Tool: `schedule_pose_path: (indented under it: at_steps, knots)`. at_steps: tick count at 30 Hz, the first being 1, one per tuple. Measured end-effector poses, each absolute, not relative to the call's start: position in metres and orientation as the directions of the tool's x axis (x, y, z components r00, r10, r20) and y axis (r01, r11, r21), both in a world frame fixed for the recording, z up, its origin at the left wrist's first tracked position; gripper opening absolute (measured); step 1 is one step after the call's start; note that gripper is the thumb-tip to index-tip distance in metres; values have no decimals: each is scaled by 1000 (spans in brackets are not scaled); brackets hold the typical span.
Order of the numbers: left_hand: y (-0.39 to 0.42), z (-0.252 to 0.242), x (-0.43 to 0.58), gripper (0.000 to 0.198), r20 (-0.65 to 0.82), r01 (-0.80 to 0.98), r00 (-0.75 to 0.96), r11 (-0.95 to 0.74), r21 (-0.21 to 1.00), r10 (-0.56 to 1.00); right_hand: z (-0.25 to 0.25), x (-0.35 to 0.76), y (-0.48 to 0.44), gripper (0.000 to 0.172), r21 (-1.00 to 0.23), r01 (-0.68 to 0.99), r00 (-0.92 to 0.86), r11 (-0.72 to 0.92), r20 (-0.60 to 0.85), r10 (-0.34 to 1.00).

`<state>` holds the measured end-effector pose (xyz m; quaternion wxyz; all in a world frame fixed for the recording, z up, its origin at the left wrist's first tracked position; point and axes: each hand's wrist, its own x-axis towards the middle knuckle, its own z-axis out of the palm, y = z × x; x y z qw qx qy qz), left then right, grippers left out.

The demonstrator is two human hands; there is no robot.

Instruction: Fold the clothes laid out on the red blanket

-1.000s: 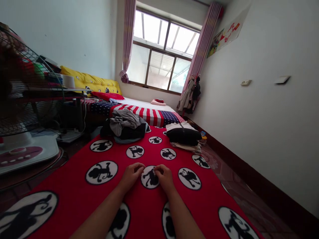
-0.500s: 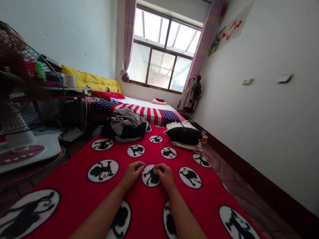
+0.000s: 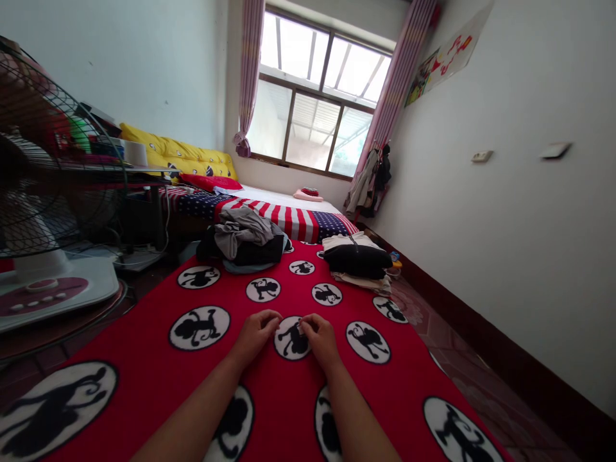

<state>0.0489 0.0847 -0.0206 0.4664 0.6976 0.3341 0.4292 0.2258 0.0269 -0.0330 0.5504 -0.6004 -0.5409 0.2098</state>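
My left hand point(image 3: 258, 335) is over the red blanket point(image 3: 289, 410), at the left edge of a white circle with a black monkey figure. Its fingers are curled, thumb close to the forefinger, with nothing visible in them. Across the same circle, my right hand point(image 3: 319, 335) is curled in a similar pinch, and it shows no object either. A small gap separates the two hands. Beyond the left one lies a loose heap of grey and black clothes point(image 3: 245, 234). Farther to the right sits a neater stack of clothes point(image 3: 357, 260), black between pale layers.
A fan point(image 3: 43, 269) stands at the left, beside a cluttered desk point(image 3: 149, 174). Behind the blanket is a bed point(image 3: 283, 196) under a window point(image 3: 312, 122). Garments point(image 3: 368, 179) hang by the right wall. Tiled floor point(image 3: 462, 359) runs along the blanket's right side.
The view has shifted very slightly. Both hands keep the same place and shape, and the clothes have not moved.
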Motion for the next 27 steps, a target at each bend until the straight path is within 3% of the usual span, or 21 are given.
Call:
schedule_pose_path:
  at_steps: [27]
  knots:
    - [88,-26,50,26,283,58,434,-340,939,855,-33,227,26,13,-885,425,325,191,345,880]
